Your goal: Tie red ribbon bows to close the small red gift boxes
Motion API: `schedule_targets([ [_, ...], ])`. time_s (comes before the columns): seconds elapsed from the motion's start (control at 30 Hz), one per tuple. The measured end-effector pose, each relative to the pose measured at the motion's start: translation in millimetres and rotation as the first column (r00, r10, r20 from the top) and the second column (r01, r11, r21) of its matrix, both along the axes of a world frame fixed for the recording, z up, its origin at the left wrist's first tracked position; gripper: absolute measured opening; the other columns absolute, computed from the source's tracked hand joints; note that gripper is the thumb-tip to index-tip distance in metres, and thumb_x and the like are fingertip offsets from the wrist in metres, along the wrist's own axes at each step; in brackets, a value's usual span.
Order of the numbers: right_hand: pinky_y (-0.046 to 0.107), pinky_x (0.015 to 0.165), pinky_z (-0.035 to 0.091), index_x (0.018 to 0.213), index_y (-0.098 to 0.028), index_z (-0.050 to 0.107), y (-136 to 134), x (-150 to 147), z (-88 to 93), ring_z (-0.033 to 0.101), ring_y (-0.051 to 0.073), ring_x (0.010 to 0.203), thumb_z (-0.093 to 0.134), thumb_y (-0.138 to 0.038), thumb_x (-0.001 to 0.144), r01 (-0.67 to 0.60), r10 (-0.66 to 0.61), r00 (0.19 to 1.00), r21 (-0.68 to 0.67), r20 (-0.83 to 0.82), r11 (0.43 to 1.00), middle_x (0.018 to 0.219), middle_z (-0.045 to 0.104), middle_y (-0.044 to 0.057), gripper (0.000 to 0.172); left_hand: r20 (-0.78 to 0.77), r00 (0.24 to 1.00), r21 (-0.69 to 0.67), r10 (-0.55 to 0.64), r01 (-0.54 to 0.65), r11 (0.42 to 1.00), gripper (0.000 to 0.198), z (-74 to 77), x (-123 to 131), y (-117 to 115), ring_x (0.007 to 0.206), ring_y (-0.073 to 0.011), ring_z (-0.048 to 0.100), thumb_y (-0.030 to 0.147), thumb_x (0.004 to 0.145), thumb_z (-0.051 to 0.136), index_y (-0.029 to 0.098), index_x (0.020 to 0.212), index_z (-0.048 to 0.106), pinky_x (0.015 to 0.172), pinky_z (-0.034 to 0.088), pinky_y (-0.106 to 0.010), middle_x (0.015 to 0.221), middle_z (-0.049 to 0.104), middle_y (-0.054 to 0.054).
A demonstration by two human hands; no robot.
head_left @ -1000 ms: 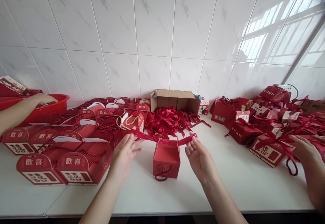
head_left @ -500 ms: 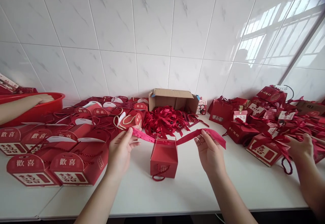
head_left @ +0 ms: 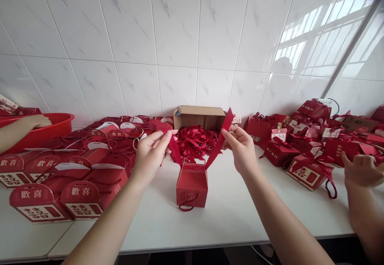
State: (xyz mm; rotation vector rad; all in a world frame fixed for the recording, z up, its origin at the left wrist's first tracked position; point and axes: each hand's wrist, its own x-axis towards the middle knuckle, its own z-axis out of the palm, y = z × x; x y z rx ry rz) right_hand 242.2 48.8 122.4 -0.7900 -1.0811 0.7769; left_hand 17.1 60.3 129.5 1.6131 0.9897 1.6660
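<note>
A small red gift box stands on the white table in front of me, a twisted cord handle hanging at its near side. A red ribbon rises from the top of the box in two lengths. My left hand pinches the left length between thumb and fingers, above and left of the box. On the other side my right hand pinches the right length, its loose end pointing up past the fingertips. How the ribbon passes through the box top is hard to make out.
Behind the box lies a heap of red ribbons spilling from an open cardboard box. Rows of red gift boxes fill the left; ribboned boxes crowd the right. Other people's hands show at a red basin and at far right.
Both my hands have moved closer together and a little higher, lifting the ribbon's two lengths from nearly level to steep. At right, another person's hand has shifted beside the boxes.
</note>
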Motion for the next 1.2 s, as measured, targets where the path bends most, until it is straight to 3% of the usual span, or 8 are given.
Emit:
schedule_targets([
  [0.1, 0.024, 0.053, 0.040, 0.073, -0.020, 0.060, 2, -2, 6.7, 0.047, 0.010, 0.053, 0.074, -0.043, 0.072, 0.002, -0.003, 0.999, 0.005, 0.038, 1.000, 0.062, 0.055, -0.005, 0.027, 0.004, 1.000, 0.044, -0.016, 0.016, 0.999, 0.026, 5.7, 3, 2, 0.069, -0.0174, 0.063, 0.043, 0.079, 0.070, 0.023, 0.094, 0.078, 0.062, 0.050, -0.024, 0.068, 0.067, 0.000],
  [0.23, 0.024, 0.055, 0.038, 0.072, -0.020, 0.062, 4, -4, 14.9, 0.048, 0.010, 0.057, 0.074, -0.044, 0.072, 0.003, -0.004, 0.998, 0.010, 0.056, 1.000, 0.064, 0.058, -0.003, 0.027, 0.077, 0.993, 0.035, -0.094, 0.092, 0.995, 0.025, 14.3, 5, 8, 0.094, -0.0233, 0.067, 0.036, 0.074, 0.076, 0.022, 0.095, 0.078, 0.082, 0.052, -0.029, 0.093, 0.076, -0.004],
  [0.53, 0.022, 0.053, 0.035, 0.068, -0.019, 0.064, 2, -3, 21.4, 0.045, 0.008, 0.055, 0.075, -0.038, 0.072, -0.027, 0.026, 0.999, 0.035, 0.038, 0.999, 0.061, 0.055, -0.005, 0.021, 0.123, 0.980, 0.055, -0.159, 0.153, 0.987, 0.027, 19.6, 7, 13, 0.105, -0.0277, 0.066, 0.040, 0.076, 0.075, 0.021, 0.095, 0.078, 0.094, 0.048, -0.036, 0.099, 0.076, -0.006],
  [0.8, 0.022, 0.057, 0.041, 0.065, -0.020, 0.061, -2, 0, 25.8, 0.052, 0.009, 0.058, 0.076, -0.035, 0.071, -0.054, 0.054, 0.998, 0.033, 0.019, 0.998, 0.063, 0.060, -0.004, 0.022, 0.090, 0.983, 0.060, -0.159, 0.154, 0.986, 0.027, 17.2, 8, 11, 0.087, -0.0230, 0.067, 0.043, 0.082, 0.067, 0.020, 0.091, 0.077, 0.079, 0.051, -0.031, 0.089, 0.074, -0.005],
  [0.97, 0.027, 0.062, 0.050, 0.075, -0.020, 0.061, 2, -3, 28.0, 0.062, 0.013, 0.060, 0.075, -0.043, 0.071, -0.156, 0.157, 0.985, -0.022, 0.066, 0.987, 0.068, 0.066, -0.001, 0.027, -0.010, 0.981, 0.112, -0.194, 0.194, 0.975, 0.029, 24.6, 12, 5, 0.084, -0.0185, 0.062, 0.041, 0.089, 0.056, 0.019, 0.072, 0.065, 0.081, 0.047, -0.028, 0.073, 0.063, -0.002],
  [1.1, 0.025, 0.054, 0.048, 0.081, -0.017, 0.065, 6, -16, 36.2, 0.061, 0.014, 0.056, 0.073, -0.041, 0.072, -0.198, 0.205, 0.962, -0.054, 0.183, 0.979, 0.067, 0.067, 0.001, 0.027, -0.168, 0.957, 0.077, -0.234, 0.250, 0.965, 0.034, 33.6, 19, 0, 0.060, -0.0122, 0.049, 0.039, 0.090, 0.055, 0.019, 0.062, 0.055, 0.062, 0.042, -0.023, 0.056, 0.045, 0.004],
  [1.2, 0.023, 0.049, 0.044, 0.083, -0.015, 0.069, 6, -25, 42.2, 0.057, 0.011, 0.052, 0.069, -0.035, 0.075, -0.304, 0.309, 0.920, -0.057, 0.242, 0.951, 0.065, 0.065, 0.000, 0.022, -0.290, 0.918, 0.021, -0.271, 0.289, 0.957, 0.035, 37.9, 23, -1, 0.051, -0.0100, 0.043, 0.039, 0.087, 0.061, 0.017, 0.059, 0.057, 0.051, 0.036, -0.022, 0.055, 0.049, 0.004],
])
